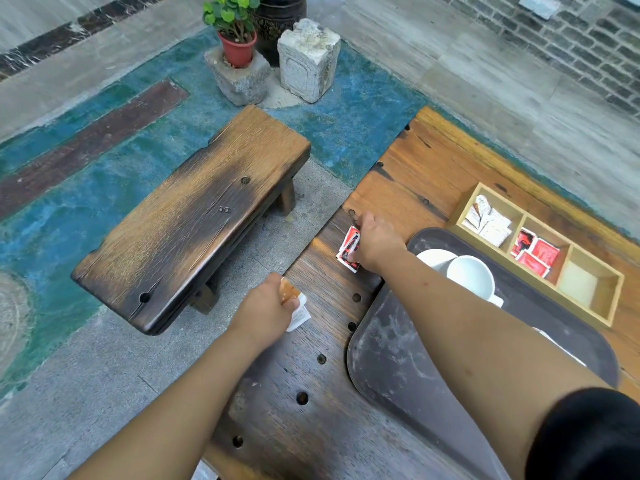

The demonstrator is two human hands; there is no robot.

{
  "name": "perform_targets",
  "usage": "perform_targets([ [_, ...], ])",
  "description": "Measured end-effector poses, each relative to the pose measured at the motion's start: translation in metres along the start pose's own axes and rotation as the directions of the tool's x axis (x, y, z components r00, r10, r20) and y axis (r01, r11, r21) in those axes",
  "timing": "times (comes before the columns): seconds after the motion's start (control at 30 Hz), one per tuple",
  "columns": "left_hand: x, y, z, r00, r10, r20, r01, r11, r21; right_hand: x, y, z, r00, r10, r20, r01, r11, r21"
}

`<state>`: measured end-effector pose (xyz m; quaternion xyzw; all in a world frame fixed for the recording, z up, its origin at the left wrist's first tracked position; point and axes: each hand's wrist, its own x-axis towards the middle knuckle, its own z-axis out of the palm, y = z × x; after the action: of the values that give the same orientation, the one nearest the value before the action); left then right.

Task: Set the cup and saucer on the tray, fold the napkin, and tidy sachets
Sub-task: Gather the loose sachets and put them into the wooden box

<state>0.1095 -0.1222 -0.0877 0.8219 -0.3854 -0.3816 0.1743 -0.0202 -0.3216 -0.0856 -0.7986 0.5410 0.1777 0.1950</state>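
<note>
The left hand (pixel 266 303) is closed around white sachets (pixel 298 315) near the edge of the wooden desk (pixel 311 403); its fingers are curled tight on them. The right hand (pixel 375 242) grips a small bunch of red sachets (pixel 349 249) farther up the desk, fingers pressed on the packets. The right arm reaches across the dark tray (pixel 398 341) and hides part of it. On the tray a white cup (pixel 472 277) lies tipped beside a white saucer (pixel 434 258). A white napkin (pixel 557 344) peeks out behind the arm. Just past the tray is a wooden box (pixel 609 299) with three parts: white packets, red packets, and one that looks bare. A low wooden bench (pixel 194 216) stands on the floor to the left, with a potted plant (pixel 235 32) on a stone block (pixel 239 77) beyond.
</note>
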Motion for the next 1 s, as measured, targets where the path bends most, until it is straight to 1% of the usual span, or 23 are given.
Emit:
perform_targets([
  [0.1, 0.001, 0.006, -0.005, 1.000, -0.017, -0.002, 0.017, 0.999, -0.036, -0.003, 0.003, 0.000, 0.998, -0.017, 0.052, 0.022, 0.995, -0.095],
  [0.13, 0.001, 0.009, -0.007, 1.000, -0.023, 0.002, 0.023, 0.998, -0.053, -0.005, 0.004, 0.001, 0.998, -0.021, 0.066, 0.027, 0.995, -0.094],
  [0.2, 0.002, 0.017, -0.010, 0.999, -0.045, 0.013, 0.046, 0.995, -0.089, -0.011, 0.005, 0.003, 0.996, -0.030, 0.083, 0.031, 0.999, -0.011],
  [0.27, 0.006, 0.025, -0.015, 0.997, -0.076, 0.028, 0.080, 0.985, -0.152, -0.020, 0.007, 0.005, 0.995, -0.075, 0.067, 0.070, 0.995, 0.073],
  [0.33, 0.010, 0.035, -0.020, 0.995, -0.095, 0.034, 0.100, 0.973, -0.207, -0.030, 0.011, 0.002, 0.992, -0.116, 0.053, 0.109, 0.987, 0.121],
  [0.43, 0.019, 0.054, -0.024, 0.996, -0.091, -0.007, 0.085, 0.955, -0.284, -0.048, 0.022, -0.016, 0.987, -0.155, 0.036, 0.143, 0.965, 0.220],
  [0.5, 0.027, 0.071, -0.024, 0.996, -0.077, -0.037, 0.061, 0.940, -0.335, -0.059, 0.033, -0.033, 0.983, -0.180, -0.022, 0.179, 0.942, 0.283],
  [0.57, 0.036, 0.090, -0.024, 0.999, -0.039, -0.027, 0.027, 0.937, -0.348, -0.070, 0.048, -0.051, 0.979, -0.180, -0.091, 0.201, 0.907, 0.369],
  [0.7, 0.049, 0.140, -0.020, 0.999, 0.049, -0.007, -0.048, 0.917, -0.395, -0.088, 0.091, -0.086, 0.969, -0.092, -0.230, 0.204, 0.825, 0.527],
  [0.83, 0.058, 0.199, -0.004, 0.985, 0.165, 0.053, -0.127, 0.895, -0.427, -0.096, 0.148, -0.108, 0.948, 0.043, -0.315, 0.198, 0.695, 0.691],
  [0.9, 0.065, 0.228, 0.006, 0.975, 0.210, 0.077, -0.167, 0.913, -0.372, -0.098, 0.182, -0.113, 0.925, 0.151, -0.350, 0.173, 0.653, 0.737],
  [1.0, 0.075, 0.267, 0.025, 0.956, 0.273, 0.109, -0.234, 0.932, -0.275, -0.098, 0.233, -0.111, 0.866, 0.333, -0.374, 0.107, 0.606, 0.788],
])
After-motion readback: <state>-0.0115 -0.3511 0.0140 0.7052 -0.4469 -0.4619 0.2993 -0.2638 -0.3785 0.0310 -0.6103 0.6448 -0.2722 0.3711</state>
